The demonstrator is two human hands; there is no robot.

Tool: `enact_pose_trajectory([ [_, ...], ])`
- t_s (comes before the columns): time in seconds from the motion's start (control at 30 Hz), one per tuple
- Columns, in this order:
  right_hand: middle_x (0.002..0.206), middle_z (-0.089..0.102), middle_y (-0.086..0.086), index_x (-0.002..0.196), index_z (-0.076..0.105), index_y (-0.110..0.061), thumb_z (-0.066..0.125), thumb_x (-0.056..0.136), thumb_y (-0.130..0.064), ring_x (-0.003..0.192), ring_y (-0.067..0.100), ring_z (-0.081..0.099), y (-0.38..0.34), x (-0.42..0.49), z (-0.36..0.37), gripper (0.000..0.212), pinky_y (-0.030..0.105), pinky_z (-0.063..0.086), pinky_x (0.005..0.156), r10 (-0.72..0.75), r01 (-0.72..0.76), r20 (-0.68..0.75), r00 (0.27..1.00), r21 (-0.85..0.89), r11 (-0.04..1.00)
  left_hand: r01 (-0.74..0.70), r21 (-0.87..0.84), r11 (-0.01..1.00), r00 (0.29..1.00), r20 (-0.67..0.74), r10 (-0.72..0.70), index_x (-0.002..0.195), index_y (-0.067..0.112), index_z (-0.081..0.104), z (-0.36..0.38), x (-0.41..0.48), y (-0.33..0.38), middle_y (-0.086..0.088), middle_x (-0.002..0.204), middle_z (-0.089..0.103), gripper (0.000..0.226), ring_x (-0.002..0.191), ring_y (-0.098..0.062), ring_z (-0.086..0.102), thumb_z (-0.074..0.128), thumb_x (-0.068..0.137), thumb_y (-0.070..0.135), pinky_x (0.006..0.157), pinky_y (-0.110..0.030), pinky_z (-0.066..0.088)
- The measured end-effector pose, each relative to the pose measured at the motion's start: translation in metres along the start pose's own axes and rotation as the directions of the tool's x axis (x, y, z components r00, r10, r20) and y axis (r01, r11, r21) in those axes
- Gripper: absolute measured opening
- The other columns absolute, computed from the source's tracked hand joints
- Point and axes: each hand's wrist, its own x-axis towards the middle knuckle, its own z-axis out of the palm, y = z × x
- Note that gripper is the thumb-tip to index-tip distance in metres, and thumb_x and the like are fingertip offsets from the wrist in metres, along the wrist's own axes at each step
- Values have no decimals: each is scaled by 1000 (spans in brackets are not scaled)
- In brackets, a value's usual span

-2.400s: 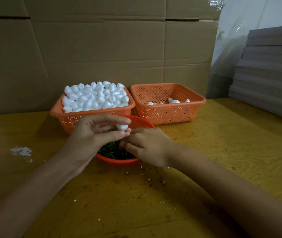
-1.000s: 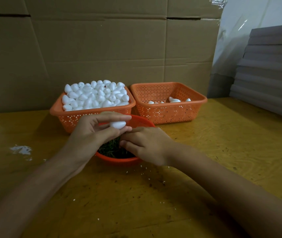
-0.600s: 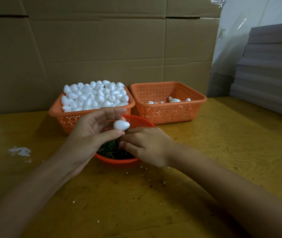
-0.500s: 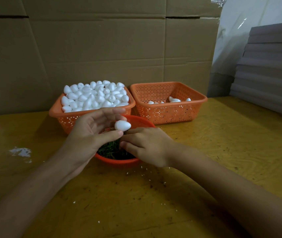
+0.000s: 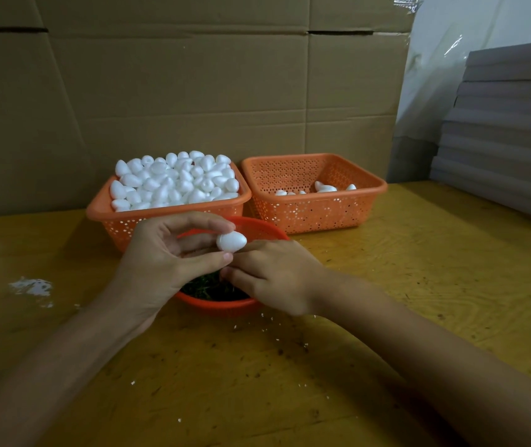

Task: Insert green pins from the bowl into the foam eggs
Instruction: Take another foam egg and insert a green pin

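Observation:
My left hand (image 5: 164, 262) pinches a white foam egg (image 5: 231, 241) between thumb and fingertips, above the round orange bowl (image 5: 219, 306). The bowl holds a dark mass of green pins (image 5: 207, 287). My right hand (image 5: 273, 274) lies palm down over the bowl's right side with its fingers curled toward the egg; its fingertips are hidden, so I cannot tell whether they hold a pin.
Behind the bowl, an orange basket (image 5: 173, 217) is heaped with white foam eggs, and a second orange basket (image 5: 315, 204) holds a few eggs. Cardboard sheets form the back wall. Grey boards (image 5: 509, 130) are stacked at the right. White and dark crumbs litter the yellow table (image 5: 435, 269).
My left hand turned the egg between its fingertips and lifted it a little; the egg's pointed end now faces right. My right hand stayed over the bowl.

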Motion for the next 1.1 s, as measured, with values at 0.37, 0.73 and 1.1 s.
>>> enact_pose_trajectory([
  [0.37, 117, 67, 2, 123, 65, -16, 40, 110, -35, 106, 21, 59, 2, 1, 1, 34, 31, 25, 72, -17, 17, -1, 1000, 40, 999, 33, -11, 999, 999, 13, -33, 98, 19, 75, -2, 0, -2, -11, 111, 76, 39, 111, -32, 75, 89, 66, 1, 87, -34, 63],
  [0.73, 123, 67, -3, 123, 67, -24, 37, 110, -39, 115, 18, 58, 4, 3, 3, 36, 30, 25, 71, -18, 18, -2, 1000, 14, 1000, 50, -54, 997, 998, 29, -48, 113, 23, 78, -2, 1, 0, -10, 120, 77, 39, 117, -26, 74, 89, 78, 10, 100, -27, 56],
  [1.1, 123, 67, -2, 122, 68, -21, 36, 110, -40, 113, 18, 59, 4, 3, 2, 39, 34, 33, 73, -23, 23, 8, 1000, -11, 1000, 25, -72, 997, 999, 25, -24, 105, 19, 78, -2, 1, -1, -8, 118, 78, 35, 115, -28, 74, 85, 71, 13, 96, -28, 58],
])
